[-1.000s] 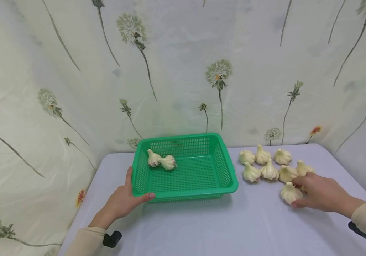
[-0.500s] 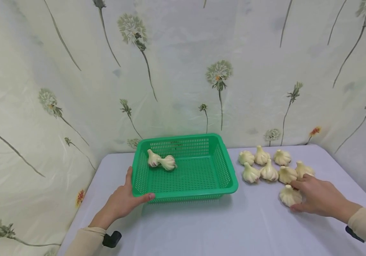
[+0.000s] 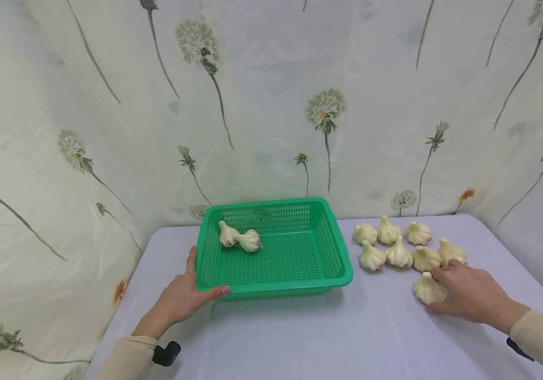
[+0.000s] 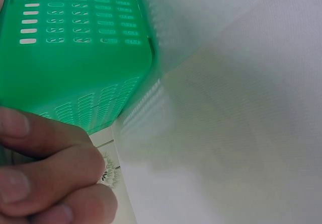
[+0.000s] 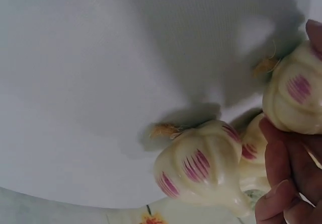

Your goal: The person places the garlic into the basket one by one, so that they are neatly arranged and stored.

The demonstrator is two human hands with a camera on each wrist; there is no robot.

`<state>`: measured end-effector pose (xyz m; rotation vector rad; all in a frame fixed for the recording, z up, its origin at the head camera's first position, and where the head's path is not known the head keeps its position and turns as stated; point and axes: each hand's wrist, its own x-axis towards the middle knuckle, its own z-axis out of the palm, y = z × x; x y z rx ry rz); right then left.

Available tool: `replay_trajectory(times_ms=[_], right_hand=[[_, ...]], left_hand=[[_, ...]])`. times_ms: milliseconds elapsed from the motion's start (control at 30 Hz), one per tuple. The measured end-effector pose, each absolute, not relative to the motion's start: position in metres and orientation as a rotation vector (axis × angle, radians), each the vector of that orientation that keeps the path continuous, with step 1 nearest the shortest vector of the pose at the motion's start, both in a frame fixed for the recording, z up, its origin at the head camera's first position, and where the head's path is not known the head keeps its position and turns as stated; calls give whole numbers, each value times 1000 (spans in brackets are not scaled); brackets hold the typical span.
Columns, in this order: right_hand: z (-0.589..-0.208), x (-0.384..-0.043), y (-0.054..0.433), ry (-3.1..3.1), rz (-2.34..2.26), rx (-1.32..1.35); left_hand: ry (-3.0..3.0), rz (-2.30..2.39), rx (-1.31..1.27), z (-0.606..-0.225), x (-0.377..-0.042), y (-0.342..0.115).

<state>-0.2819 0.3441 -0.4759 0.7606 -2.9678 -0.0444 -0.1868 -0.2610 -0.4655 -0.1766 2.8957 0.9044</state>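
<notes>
A green plastic basket [image 3: 290,287] stands on the table, its front left corner held by my left hand [image 3: 178,298]. The thumb lies over the front rim and another finger runs along the left side; the left wrist view shows curled fingers [image 4: 75,166] beside the basket wall. Two garlic bulbs [image 3: 250,241] lie inside, at the back left. On the right, my right hand [image 3: 473,293] pinches a garlic bulb [image 3: 427,289] between thumb and fingers. In the right wrist view this garlic bulb [image 5: 294,90] appears close to the tabletop; whether it touches is unclear.
Several more garlic bulbs [image 3: 399,253] are grouped at the back right, just behind my right hand. A pale cloth covers the table [image 3: 300,338]. Behind it hangs a curtain [image 3: 262,105] printed with dandelions.
My right hand has shifted slightly left, its fingers settling behind the front garlic bulb, which has moved a little to the left. The left hand and basket look the same.
</notes>
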Motion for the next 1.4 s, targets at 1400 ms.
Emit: replay_trajectory(times_ms=[1400], right_hand=[[-414,-303,284,-2739,393,667]], left_hand=[[2892,910,-175,-468,-189,-262]])
